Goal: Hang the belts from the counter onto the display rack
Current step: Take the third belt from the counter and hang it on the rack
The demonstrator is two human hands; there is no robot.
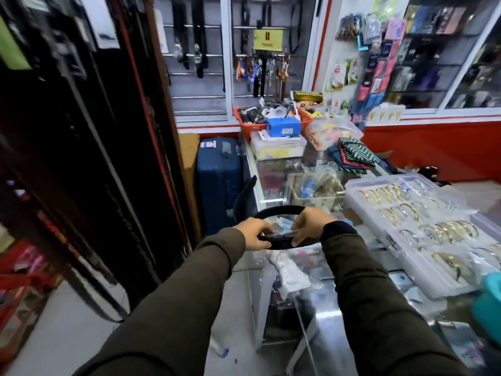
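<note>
A black belt (279, 210) curls in a loop between both my hands, held above the near left edge of the glass counter (273, 185). Its free tail (245, 194) sticks up at the far left of the loop. My left hand (254, 234) grips the near side of the loop. My right hand (309, 226) grips it just to the right, where clear plastic wrapping shows between my hands. The display rack (89, 147) stands at the left, crowded with several dark belts hanging down. More belts (199, 39) hang on the slat wall at the back.
Clear trays of gold bangles (417, 221) fill the counter's right side. A wicker basket (311, 194), folded cloths (355, 156) and a red basket (252, 126) with a blue box sit farther back. A blue suitcase (218, 183) stands on the floor between rack and counter.
</note>
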